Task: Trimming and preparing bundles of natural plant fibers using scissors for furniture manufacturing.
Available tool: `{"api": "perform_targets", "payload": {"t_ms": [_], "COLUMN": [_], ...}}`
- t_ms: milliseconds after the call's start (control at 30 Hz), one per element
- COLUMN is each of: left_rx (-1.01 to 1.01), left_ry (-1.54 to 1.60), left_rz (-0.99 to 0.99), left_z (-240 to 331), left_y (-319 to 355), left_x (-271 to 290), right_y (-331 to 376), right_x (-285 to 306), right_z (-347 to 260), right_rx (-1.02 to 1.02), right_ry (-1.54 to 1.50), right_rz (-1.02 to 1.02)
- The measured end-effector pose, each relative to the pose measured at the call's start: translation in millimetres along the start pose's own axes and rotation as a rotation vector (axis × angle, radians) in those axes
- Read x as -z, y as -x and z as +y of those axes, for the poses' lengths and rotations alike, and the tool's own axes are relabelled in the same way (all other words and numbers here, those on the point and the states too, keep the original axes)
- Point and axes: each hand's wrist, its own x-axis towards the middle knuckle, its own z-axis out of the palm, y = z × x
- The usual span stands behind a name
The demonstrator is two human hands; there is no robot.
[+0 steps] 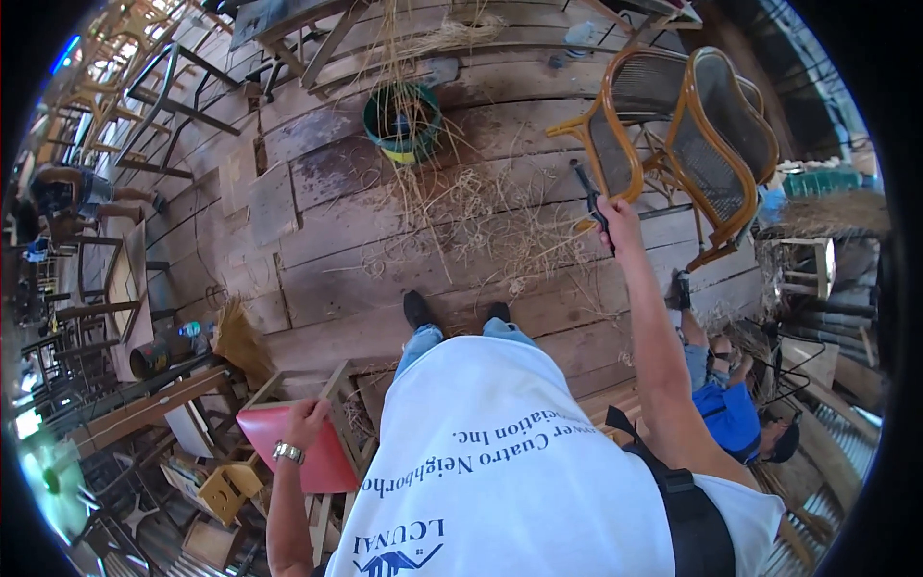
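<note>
Stretched forward to the right, my right hand is closed around a slim dark hand tool with a dark grip and a metal head; its exact kind is not clear. The tool is in front of a rattan chair with a curved cane frame and dark woven panels, and overlaps its front edge. At lower left, my left hand, with a metal watch on the wrist, is over the edge of a red padded seat in a wooden frame. Its fingers are curled, and what they hold, if anything, is hidden.
A green bucket holding long rattan strips stands ahead. Loose strips litter the plank floor. Another person in a blue shirt is low at right; a second person is far left. Tables and chair frames crowd the left side.
</note>
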Motion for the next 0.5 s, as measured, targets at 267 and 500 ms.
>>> {"api": "perform_targets", "payload": {"t_ms": [267, 500], "left_rx": [-0.335, -0.388], "left_ry": [0.242, -0.046], "left_rz": [-0.126, 0.043], "left_z": [194, 196], "left_y": [-109, -126], "left_x": [-132, -168], "right_y": [106, 127], "right_x": [-152, -195], "right_z": [37, 77], "right_rx": [-0.055, -0.146], "right_ry": [0.13, 0.086], "right_rz": [-0.375, -0.577]}}
